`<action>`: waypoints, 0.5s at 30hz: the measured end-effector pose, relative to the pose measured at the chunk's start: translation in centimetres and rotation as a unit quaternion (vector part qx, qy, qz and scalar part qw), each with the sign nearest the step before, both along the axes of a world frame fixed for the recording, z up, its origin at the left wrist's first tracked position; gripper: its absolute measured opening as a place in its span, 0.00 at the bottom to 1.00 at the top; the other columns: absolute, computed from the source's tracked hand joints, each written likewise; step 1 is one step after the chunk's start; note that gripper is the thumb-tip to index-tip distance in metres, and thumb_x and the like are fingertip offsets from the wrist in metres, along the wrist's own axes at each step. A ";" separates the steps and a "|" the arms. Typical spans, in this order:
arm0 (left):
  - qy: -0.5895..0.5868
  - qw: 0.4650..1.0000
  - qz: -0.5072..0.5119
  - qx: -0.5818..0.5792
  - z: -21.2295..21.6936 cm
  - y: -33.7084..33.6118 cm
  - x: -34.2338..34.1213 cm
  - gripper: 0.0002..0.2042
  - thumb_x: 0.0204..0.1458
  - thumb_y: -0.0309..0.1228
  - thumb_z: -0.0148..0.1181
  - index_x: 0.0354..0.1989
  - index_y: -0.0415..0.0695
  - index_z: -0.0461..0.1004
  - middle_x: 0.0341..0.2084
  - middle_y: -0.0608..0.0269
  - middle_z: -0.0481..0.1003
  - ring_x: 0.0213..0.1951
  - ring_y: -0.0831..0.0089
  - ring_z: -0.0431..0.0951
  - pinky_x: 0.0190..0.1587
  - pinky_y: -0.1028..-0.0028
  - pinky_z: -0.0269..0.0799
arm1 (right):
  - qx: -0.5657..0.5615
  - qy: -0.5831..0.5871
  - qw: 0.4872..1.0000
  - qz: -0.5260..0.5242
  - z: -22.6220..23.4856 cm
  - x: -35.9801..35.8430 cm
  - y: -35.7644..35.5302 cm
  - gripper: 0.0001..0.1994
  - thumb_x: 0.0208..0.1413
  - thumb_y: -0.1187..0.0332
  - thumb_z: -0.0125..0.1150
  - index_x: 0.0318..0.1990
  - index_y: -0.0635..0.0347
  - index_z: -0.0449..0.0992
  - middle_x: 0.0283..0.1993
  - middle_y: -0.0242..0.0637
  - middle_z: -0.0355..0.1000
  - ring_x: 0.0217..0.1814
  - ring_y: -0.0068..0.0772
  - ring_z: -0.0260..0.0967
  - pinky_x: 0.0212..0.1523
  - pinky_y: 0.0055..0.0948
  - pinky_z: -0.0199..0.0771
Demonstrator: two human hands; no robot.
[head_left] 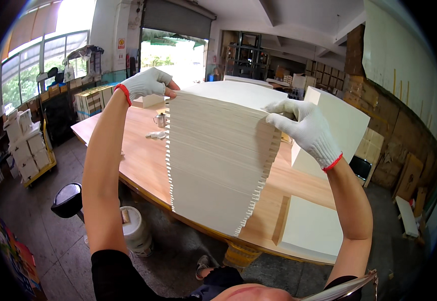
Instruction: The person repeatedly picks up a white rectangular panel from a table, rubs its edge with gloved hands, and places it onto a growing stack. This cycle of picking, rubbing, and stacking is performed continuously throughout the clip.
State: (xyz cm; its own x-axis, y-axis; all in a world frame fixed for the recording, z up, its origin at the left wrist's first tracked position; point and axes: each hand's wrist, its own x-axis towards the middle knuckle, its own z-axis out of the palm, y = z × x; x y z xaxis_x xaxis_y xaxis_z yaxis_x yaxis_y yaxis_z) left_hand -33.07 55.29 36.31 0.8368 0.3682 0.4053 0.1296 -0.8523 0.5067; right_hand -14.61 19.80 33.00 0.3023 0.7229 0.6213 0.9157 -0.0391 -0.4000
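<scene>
A tall stack of white paperboard sheets (213, 160) stands on the table in front of me, its layered edges slightly uneven down both sides. The top sheet (228, 94) spreads away from me. At the stack's upper left corner, my left hand (146, 84), in a white knit glove with a red cuff and bare fingertips, pinches the sheet edge. On the upper right corner, my gloved right hand (304, 123) has its thumb and fingers closed around the sheet edge. How many sheets each hand grips cannot be made out.
The wooden table (143, 158) also bears a low white stack (311, 228), a tall white stack (329, 128), a metal mug (160, 120) and a crumpled white item (156, 135). Left on the floor are a bucket (137, 233), a black stool (68, 199) and a loaded trolley (40, 173).
</scene>
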 end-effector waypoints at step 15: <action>-0.020 0.999 -0.016 0.027 0.0 -0.1 -0.1 0.14 0.43 0.26 0.73 0.39 0.35 0.84 0.27 0.65 0.81 0.32 0.80 0.76 0.40 0.80 0.69 | 0.022 0.032 0.999 0.027 -0.4 0.0 0.1 0.17 0.53 0.61 0.65 0.44 0.65 0.84 0.35 0.37 0.81 0.33 0.21 0.72 0.38 0.24 0.72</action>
